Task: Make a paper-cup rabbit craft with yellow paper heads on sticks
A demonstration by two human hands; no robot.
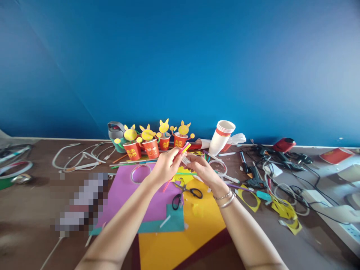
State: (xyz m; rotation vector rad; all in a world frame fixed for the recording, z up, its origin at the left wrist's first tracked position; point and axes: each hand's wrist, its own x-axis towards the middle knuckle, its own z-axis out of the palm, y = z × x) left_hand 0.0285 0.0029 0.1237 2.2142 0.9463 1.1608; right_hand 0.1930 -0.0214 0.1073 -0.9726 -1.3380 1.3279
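Observation:
My left hand (168,164) is closed around a few thin coloured straws (185,147); their pink and yellow ends point up to the right, and a red one sticks out below. Close beside it, my right hand (201,166) has its fingers bent together at a small whitish, see-through piece (186,160), too small to name. Both hands are above the sheets, with black-handled scissors (184,191) lying open below them. Behind the hands stand several red paper cups (150,148) topped with yellow paper animal heads (130,134) and round-ended arms.
Purple (126,198) and yellow (180,243) sheets lie on the brown table. A stack of white paper cups (219,138) leans near the blue wall. On the right are a glue gun (255,179), tangled cables, yellow offcuts (285,210) and a power strip (347,228).

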